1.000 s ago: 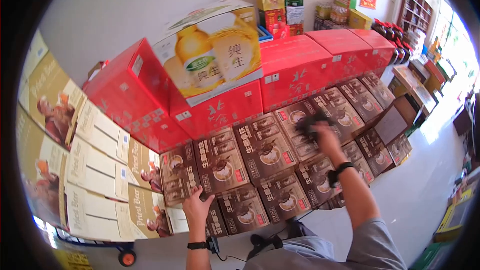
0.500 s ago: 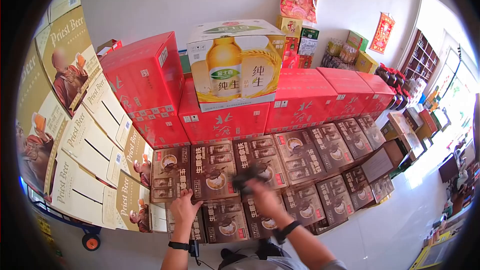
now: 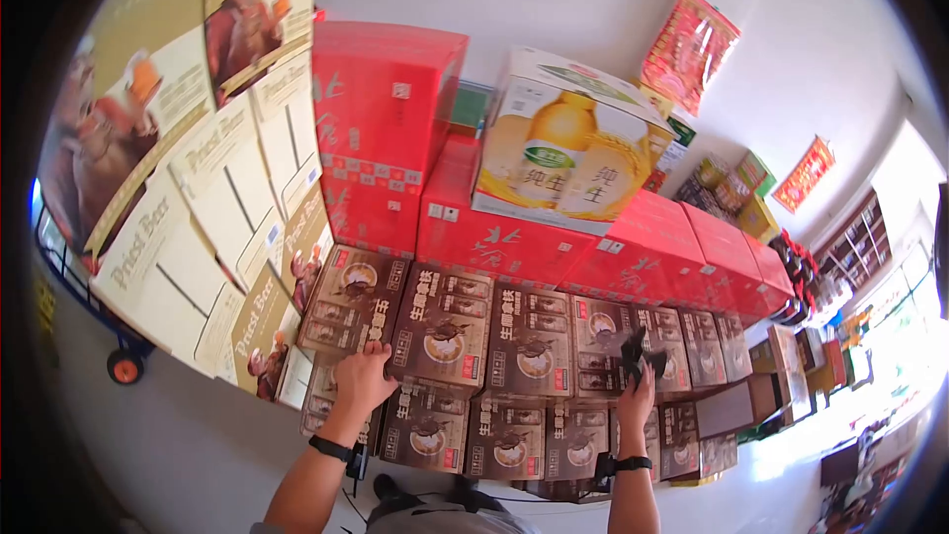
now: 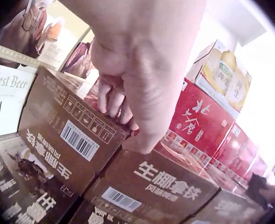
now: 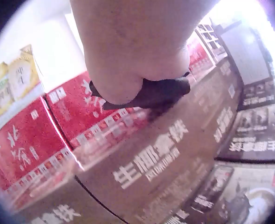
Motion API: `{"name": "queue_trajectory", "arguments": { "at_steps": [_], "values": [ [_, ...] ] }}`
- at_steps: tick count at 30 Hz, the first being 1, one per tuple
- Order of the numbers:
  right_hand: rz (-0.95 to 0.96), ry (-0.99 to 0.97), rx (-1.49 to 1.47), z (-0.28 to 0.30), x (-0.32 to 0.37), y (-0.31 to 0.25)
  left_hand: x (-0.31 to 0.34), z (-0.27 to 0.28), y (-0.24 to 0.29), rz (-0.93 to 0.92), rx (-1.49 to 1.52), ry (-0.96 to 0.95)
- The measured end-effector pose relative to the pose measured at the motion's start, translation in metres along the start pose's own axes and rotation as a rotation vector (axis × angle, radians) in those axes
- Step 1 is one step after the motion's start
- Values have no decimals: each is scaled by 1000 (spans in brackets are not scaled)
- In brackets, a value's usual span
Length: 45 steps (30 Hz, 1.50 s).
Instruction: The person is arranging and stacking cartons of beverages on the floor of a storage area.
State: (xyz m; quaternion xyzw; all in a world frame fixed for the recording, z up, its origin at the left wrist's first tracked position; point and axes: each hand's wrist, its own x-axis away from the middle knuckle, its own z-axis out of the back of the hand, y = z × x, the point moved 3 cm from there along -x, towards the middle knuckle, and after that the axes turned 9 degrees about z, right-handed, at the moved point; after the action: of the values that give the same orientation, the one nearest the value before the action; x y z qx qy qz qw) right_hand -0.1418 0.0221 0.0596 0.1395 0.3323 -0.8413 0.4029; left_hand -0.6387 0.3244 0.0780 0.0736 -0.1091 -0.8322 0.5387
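Observation:
Brown coconut latte cartons [image 3: 443,326] stand in a raised back row with a lower row [image 3: 425,425] in front. My left hand [image 3: 364,376] rests at the front top edge of the back row, near the seam between its two leftmost cartons. In the left wrist view its bent fingers [image 4: 113,100] touch a carton top, the thumb at the edge. Farther right, my right hand [image 3: 638,394] holds a crumpled black cloth [image 3: 645,361] over the back row. The right wrist view shows the cloth [image 5: 167,93] against the carton tops, fingers mostly hidden behind the hand.
Red cartons [image 3: 494,242] line the wall behind, with a white-and-yellow beer box [image 3: 554,153] on top. Tall Priest Beer cartons [image 3: 168,247] are stacked at left on a blue trolley with an orange-hubbed wheel [image 3: 126,366]. An open carton flap [image 3: 725,413] sticks up at right.
My right hand swept the cloth left along the back row, then back right. The left hand stays near the leftmost cartons. The head view has swung left.

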Motion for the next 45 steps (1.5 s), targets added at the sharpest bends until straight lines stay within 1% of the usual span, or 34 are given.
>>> {"name": "queue_trajectory", "arguments": {
  "at_steps": [1, 2, 3, 4, 5, 7, 8, 9, 10, 11, 13, 16, 18, 20, 21, 22, 24, 25, 26, 27, 28, 30, 32, 33, 34, 36, 37, 38, 40, 41, 42, 44, 45],
  "values": [
    [18, -1, 175, -13, 8, 19, -1, 0, 0, -7, 6, -3],
    [-4, -77, 99, -36, 21, 35, -1, -4, -2, -10, 14, 10],
    [97, -55, 105, -41, 27, 17, -2, -9, -5, -15, 19, 24],
    [191, -33, 109, -43, 39, -18, -2, -12, -8, -25, 20, 34],
    [195, -29, 21, -47, 49, -53, -1, -14, -10, -21, 29, 28],
    [252, -41, -175, -74, 83, -97, -3, -17, -11, -26, 42, 15],
    [307, -57, -282, -90, 103, -109, -3, -21, -13, -23, 49, 24],
    [191, -335, -354, -85, 115, -141, -4, -25, -16, -23, 57, 32],
    [168, -583, -390, -82, 119, -158, -5, -28, -16, -25, 66, 41],
    [141, -831, -408, -77, 124, -174, -5, -18, -11, -5, 61, 12],
    [289, -1280, -365, -80, 133, -179, -3, -2, -4, 43, 54, -48],
    [335, -1197, -510, -64, 137, -136, -1, -6, -9, 16, 99, 12],
    [-1, -1217, -281, -21, 109, -109, -1, -8, -14, 0, 98, 36],
    [-377, -837, -574, -13, 123, -8, -1, -15, -15, -27, 117, 86],
    [-448, -691, -494, 7, 123, 31, 0, -6, -11, 8, 113, 30],
    [-516, -540, -411, 25, 122, 61, 0, -9, -11, 5, 128, 44],
    [-745, -99, -536, 47, 125, 97, 0, -15, -15, -6, 154, 68],
    [-760, 56, -578, 44, 130, 132, -1, -16, -15, -3, 148, 76],
    [-771, 211, -619, 26, 137, 178, 0, -13, -11, -9, 138, 59],
    [-779, 366, -659, 10, 146, 206, 2, -6, -8, -14, 126, 41],
    [-758, 416, -589, -9, 147, 210, 2, -2, -6, -15, 110, 29],
    [-723, 506, -455, -55, 140, 187, 1, 1, -5, -39, 66, 14],
    [-700, 238, -351, -97, 128, 136, 0, 0, -11, -62, 43, 5],
    [-649, 154, -307, -120, 128, 101, -2, -4, -13, -77, 44, 0],
    [-567, 97, -283, -148, 137, 54, -4, -8, -14, -97, 49, -8],
    [-330, -12, -277, -206, 182, -51, -2, -8, -11, -81, 37, -4],
    [-166, -127, -340, -228, 210, -109, -2, -9, -9, -74, 31, 3],
    [20, -268, -467, -241, 236, -166, -4, -12, -8, -102, 11, 34],
    [356, -552, -851, -233, 280, -259, 0, -18, -9, -150, -28, 93],
    [395, -683, -975, -221, 288, -286, 2, -20, -10, -158, -14, 77],
    [397, -811, -1062, -208, 284, -302, 0, -20, -10, -163, 2, 66],
    [234, -1062, -928, -192, 272, -301, 0, -17, -11, -187, 56, 33],
    [162, -1187, -851, -187, 270, -292, 1, -11, -13, -203, 94, 15]
  ]
}}
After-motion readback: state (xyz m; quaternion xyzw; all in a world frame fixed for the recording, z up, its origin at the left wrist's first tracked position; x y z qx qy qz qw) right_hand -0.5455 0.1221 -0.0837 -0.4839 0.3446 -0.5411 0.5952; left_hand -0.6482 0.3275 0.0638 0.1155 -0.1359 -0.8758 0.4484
